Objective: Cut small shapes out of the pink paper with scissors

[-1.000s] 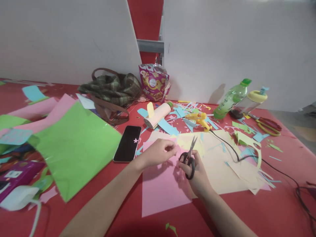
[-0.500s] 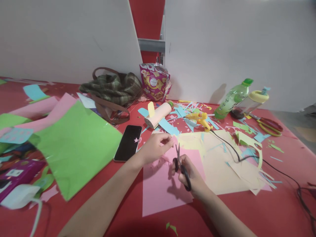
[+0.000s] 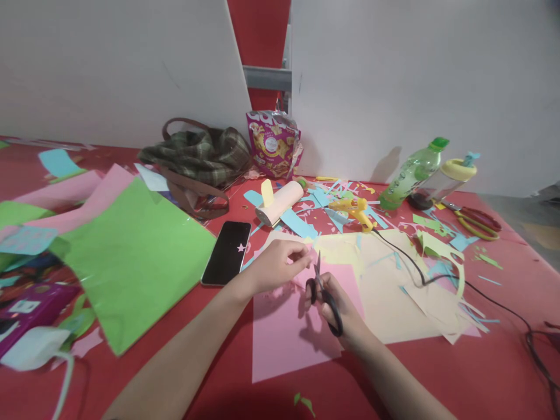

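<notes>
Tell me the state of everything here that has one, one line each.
Scissors: in the right hand, blades looking slightly apart
Pink paper piece: seemingly pinched in the left hand
Phone: face up, screen dark
Yellow glue gun: on its side; heat cannot be told
Green bottle: capped
Snack bag: standing up
Pink sheet: lying flat

My small scissors [image 3: 325, 294] — metal blades, smooth black plastic handles. Pink paper sheet [image 3: 284, 350] before me: flat, matt. Smartphone [image 3: 226, 254]: glossy, dark glass-like screen. Glue gun [image 3: 354, 210]: yellow plastic. Snack bag [image 3: 275, 144]: shiny, crinkled foil. Plaid bag [image 3: 201, 154]: rumpled cloth — brown leather-like strap [image 3: 199, 198]. Drink bottle [image 3: 411, 175]: see-through green plastic.
</notes>
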Demonstrator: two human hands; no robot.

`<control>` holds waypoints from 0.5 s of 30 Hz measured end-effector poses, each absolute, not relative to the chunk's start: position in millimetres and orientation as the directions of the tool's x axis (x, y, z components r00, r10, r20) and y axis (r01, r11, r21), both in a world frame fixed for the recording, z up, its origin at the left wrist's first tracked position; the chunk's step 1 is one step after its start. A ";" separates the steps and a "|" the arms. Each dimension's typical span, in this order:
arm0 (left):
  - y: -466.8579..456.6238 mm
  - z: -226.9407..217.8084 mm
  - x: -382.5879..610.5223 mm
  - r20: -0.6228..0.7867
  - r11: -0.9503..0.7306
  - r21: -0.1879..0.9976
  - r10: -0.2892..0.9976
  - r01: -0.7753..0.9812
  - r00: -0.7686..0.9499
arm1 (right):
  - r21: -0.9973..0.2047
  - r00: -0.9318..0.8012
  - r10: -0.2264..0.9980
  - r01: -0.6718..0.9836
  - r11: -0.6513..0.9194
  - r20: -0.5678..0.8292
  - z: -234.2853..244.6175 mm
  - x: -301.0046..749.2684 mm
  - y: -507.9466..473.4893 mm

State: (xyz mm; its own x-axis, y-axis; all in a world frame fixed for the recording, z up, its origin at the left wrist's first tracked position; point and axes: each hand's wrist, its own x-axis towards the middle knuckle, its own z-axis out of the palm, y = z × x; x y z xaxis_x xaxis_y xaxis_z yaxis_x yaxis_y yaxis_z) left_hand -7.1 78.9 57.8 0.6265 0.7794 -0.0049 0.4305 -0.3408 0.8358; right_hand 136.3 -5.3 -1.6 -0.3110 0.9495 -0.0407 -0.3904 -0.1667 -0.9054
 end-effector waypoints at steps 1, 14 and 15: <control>78.7 57.7 -7.2 -0.003 -0.342 0.836 0.779 0.429 0.627 | -0.905 -0.312 0.949 -0.391 -0.165 -0.039 -1.7 136.3 -5.1; 78.2 58.5 -7.4 0.027 -0.372 0.825 0.778 0.426 0.627 | -0.904 -0.326 0.945 -0.393 -0.170 -0.037 -3.2 137.0 -5.7; 78.1 58.1 -7.5 0.029 -0.376 0.823 0.777 0.426 0.629 | -0.904 -0.323 0.946 -0.392 -0.169 -0.036 -3.2 136.9 -5.7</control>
